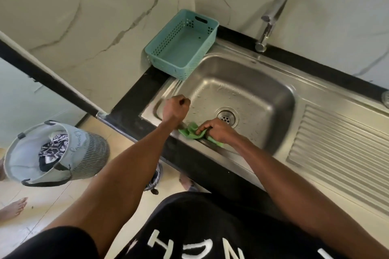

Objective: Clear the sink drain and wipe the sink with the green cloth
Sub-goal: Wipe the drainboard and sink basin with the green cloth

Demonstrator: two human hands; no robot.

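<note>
Gripping the crumpled green cloth (pixel 192 132), the right hand (pixel 219 130) presses it onto the front rim of the stainless sink (pixel 248 82), near the left front corner of the black counter (pixel 134 99); part of the cloth is hidden under the fingers (pixel 203 129). The left hand (pixel 175 106) is clenched into a fist over the sink's left rim; whether it holds anything cannot be told. The round perforated drain (pixel 227 116) lies bare amid water droplets. A teal perforated plastic basket (pixel 181 44) sits at the back left corner. The ribbed drainboard (pixel 341 151) is cut off at right.
</note>
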